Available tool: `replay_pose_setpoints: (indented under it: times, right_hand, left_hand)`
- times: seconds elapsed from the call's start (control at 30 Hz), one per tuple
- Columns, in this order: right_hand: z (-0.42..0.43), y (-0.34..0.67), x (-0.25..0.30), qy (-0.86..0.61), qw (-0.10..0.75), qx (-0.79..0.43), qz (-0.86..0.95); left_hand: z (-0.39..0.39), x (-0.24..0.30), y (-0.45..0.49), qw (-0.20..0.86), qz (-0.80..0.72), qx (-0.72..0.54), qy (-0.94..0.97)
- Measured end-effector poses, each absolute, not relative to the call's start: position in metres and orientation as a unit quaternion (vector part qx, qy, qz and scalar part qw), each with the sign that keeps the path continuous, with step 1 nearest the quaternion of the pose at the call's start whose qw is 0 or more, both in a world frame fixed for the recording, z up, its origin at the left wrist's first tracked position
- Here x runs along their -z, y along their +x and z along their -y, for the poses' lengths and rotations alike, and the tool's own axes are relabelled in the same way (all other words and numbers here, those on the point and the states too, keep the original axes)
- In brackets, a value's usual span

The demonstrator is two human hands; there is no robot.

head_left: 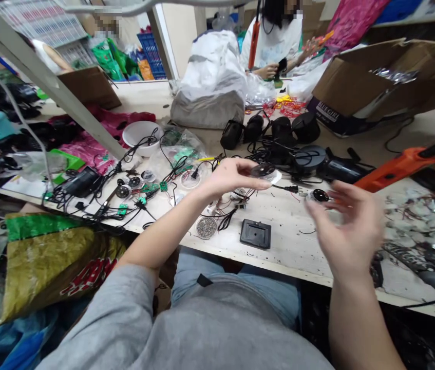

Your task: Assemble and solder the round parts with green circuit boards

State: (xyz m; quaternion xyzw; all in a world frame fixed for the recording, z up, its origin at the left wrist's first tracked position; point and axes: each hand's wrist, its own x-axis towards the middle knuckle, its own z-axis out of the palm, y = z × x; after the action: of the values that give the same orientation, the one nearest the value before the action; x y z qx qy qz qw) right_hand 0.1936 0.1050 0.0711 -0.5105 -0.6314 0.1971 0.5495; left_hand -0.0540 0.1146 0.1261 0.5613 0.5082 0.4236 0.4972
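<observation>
My left hand point(232, 177) is raised above the workbench, its fingertips pinching a clear plastic disc with a dark centre point(265, 172). My right hand point(350, 226) is blurred, its fingers spread, and it holds nothing. Just beyond its fingertips is a small black round part with a clear rim point(319, 195). I cannot tell whether they touch. Below my left forearm, a black square plate point(256, 234) and a round dish of metal beads point(206, 227) lie on the bench point(290, 241).
Tangled black wires point(140, 198), small green circuit boards point(151, 187) and a white bowl point(140, 137) lie to the left. Black round units point(305, 156) stand behind my hands, beside an orange tool point(398, 167). A cardboard box point(386, 79) sits far right. A co-worker point(273, 46) sits opposite.
</observation>
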Motion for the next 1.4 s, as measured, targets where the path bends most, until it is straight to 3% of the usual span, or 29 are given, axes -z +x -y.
replay_pose_setpoints:
  times: [0.1, 0.17, 0.37, 0.57, 0.77, 0.83, 1.0, 1.1, 1.3, 1.4]
  right_hand:
    - [-0.121, 0.150, -0.086, -0.410, 0.494, -0.424, 0.639]
    - [-0.140, 0.126, -0.096, -0.358, 0.477, -0.506, 0.623]
    - [-0.179, 0.084, -0.127, -0.392, 0.467, -0.599, 0.519]
    - [-0.183, 0.067, -0.148, -0.293, 0.437, -0.730, 0.436]
    - [-0.197, 0.056, -0.157, -0.278, 0.501, -0.724, 0.385]
    - [-0.203, 0.057, -0.161, -0.289, 0.517, -0.715, 0.372]
    - [-0.217, 0.062, -0.170, -0.261, 0.567, -0.690, 0.366]
    - [-0.224, 0.070, -0.174, -0.262, 0.616, -0.638, 0.380]
    - [-0.226, 0.106, -0.159, -0.314, 0.662, -0.581, 0.355]
    - [-0.221, 0.115, -0.133, -0.358, 0.631, -0.602, 0.333]
  left_hand:
    - [-0.131, -0.148, -0.052, 0.496, -0.466, -0.427, 0.595]
    - [-0.142, -0.159, -0.052, 0.472, -0.449, -0.447, 0.614]
    - [-0.165, -0.177, -0.072, 0.392, -0.444, -0.456, 0.664]
    - [-0.180, -0.179, -0.088, 0.440, -0.431, -0.464, 0.637]
    - [-0.191, -0.161, -0.128, 0.483, -0.408, -0.477, 0.611]
    - [-0.187, -0.140, -0.146, 0.453, -0.459, -0.470, 0.603]
    - [-0.169, -0.073, -0.150, 0.316, -0.627, -0.299, 0.646]
    - [-0.168, -0.053, -0.137, 0.279, -0.643, -0.305, 0.644]
    - [-0.173, -0.095, -0.153, 0.219, -0.649, -0.396, 0.611]
    - [-0.158, -0.143, -0.173, 0.206, -0.569, -0.455, 0.653]
